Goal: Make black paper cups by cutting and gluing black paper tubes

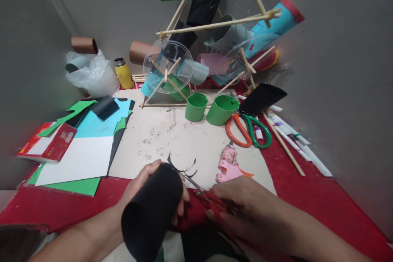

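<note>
My left hand (139, 184) is wrapped round a black paper roll (152, 213) held near the bottom middle. Thin curled black paper strips (181, 168) stick out from the roll's far end. My right hand (242, 202) is closed on small red-handled scissors (208, 198), whose blades point left at the roll's far end. A pink glue gun (227, 163) lies just beyond my right hand on the beige card sheet (166, 135).
Two green paper cups (196, 106) (221, 109), a black paper cone (260, 98), orange and green scissors (248, 131) and glue sticks (291, 139) lie behind. A stick frame (215, 24) holds paper cups and clear lids. Coloured paper (80, 147) is stacked at left; grey walls enclose the space.
</note>
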A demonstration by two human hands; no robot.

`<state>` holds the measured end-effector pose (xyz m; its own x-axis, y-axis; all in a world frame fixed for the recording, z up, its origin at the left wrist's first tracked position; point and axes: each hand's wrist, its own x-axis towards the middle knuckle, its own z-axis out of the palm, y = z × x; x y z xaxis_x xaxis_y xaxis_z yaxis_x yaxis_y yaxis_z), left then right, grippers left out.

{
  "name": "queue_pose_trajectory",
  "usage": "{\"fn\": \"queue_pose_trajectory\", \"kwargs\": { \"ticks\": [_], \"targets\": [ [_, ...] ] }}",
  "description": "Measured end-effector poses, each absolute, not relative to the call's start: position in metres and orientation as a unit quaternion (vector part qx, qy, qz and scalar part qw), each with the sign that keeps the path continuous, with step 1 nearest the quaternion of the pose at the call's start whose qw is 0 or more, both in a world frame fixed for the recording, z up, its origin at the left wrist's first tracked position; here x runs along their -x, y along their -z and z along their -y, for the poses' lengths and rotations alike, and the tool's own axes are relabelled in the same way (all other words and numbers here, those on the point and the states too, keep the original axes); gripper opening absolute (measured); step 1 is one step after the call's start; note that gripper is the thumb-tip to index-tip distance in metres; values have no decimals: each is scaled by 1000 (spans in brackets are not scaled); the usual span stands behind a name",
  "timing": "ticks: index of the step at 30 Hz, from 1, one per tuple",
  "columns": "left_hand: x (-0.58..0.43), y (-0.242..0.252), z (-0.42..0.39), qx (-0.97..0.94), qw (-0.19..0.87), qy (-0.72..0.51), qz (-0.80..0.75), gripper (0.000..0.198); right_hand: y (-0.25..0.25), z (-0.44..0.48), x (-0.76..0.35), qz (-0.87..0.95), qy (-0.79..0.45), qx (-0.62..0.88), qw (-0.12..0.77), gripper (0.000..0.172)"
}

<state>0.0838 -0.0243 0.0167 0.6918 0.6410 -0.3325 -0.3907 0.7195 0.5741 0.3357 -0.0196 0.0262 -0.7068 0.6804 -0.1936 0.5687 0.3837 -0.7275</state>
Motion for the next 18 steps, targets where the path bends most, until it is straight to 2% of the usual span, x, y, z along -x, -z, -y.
{"fn": "queue_pose_trajectory", "kwargs": {
  "ticks": [3, 11, 18],
  "targets": [
    [-81, -15, 21, -227, 890, -316, -237, 78, -26, 20, -336, 835, -402, 368, 71, 15],
    [-83, -22, 25, -201, 870, -374, -251, 55, -31, 22, -333, 784, -528, 287, 159, 23],
    [-84, -24, 32, -218, 855, -359, -303, 57, -32, 22, -330, 727, -604, 307, 110, 21]
  ]
}}
